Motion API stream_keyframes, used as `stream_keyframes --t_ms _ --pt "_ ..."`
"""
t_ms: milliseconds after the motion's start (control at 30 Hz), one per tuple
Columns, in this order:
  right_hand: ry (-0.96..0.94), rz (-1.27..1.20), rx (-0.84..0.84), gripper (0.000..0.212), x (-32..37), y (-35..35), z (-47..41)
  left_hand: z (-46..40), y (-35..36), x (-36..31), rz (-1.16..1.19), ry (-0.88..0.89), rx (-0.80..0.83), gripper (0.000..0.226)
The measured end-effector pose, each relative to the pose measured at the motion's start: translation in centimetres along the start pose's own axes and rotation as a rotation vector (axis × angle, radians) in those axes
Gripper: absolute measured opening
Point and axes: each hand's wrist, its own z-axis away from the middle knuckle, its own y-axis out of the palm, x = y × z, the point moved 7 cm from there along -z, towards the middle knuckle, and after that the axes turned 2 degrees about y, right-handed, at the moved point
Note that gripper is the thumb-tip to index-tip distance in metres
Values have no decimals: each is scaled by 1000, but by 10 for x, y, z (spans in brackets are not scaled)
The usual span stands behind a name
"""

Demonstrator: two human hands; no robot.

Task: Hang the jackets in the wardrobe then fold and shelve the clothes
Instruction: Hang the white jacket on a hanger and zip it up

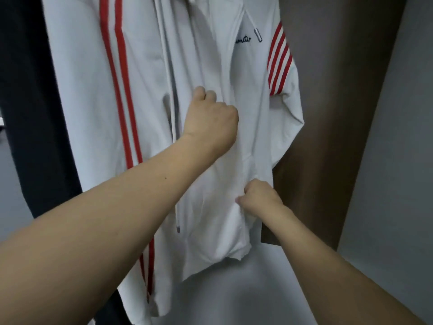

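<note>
A white jacket (140, 73) with red stripes on the sleeves and dark script on the chest hangs in front of me and fills the middle of the head view. My left hand (210, 120) is curled into the front of the jacket near the zip line at mid height and grips the cloth. Lower down, my right hand (257, 198) pinches the jacket's right front panel near the pocket. A white drawstring with a grey tip (178, 228) dangles below my left forearm. The hanger and rail are out of view above.
A dark garment (30, 113) hangs at the left, touching the white jacket. A brown wardrobe side panel (328, 113) stands behind and to the right. A grey wall (398, 160) rises at the right, and a grey wardrobe floor (257, 289) lies below.
</note>
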Motion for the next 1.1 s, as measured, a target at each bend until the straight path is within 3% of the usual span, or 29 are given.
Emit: stream_keyframes --t_ms 67,200,233,333,400,433,533,600,800,867,933,1033,1100 --pt "-90 -65 -10 23 13 -18 -4 -13 -13 10 18 16 -71 15" --pt "-332 -265 -352 36 58 -93 -7 -38 -29 14 -17 94 -57 17" --pt "-326 -233 -352 37 66 -101 -11 -45 -35 16 -29 94 -74 17" --pt "-216 15 -78 23 73 -95 -27 -68 -58 34 -45 34 -165 17" --pt "-157 30 110 23 74 -97 -30 -84 -70 47 -62 -21 -197 20" --pt "-165 -24 119 27 78 -107 -32 -91 -74 50 -76 -31 -198 21" --pt "-331 -247 -262 31 108 -176 -37 -111 -79 52 -112 11 -168 22" --pt "-402 -235 -426 29 128 -208 -36 -124 -81 54 -122 36 -155 21" --pt "-239 -51 -1 8 143 -183 -52 -166 -108 109 -133 -116 -221 29" --pt "-266 -44 36 11 150 -197 -54 -176 -119 124 -182 -104 -299 31" --pt "-360 -150 -101 24 165 -233 -56 -185 -127 126 -201 -13 -352 27" --pt "-487 -291 -410 20 189 -289 -46 -200 -129 126 -236 69 -201 15" --pt "-501 -292 -435 27 203 -301 -48 -209 -140 133 -286 25 -153 9"
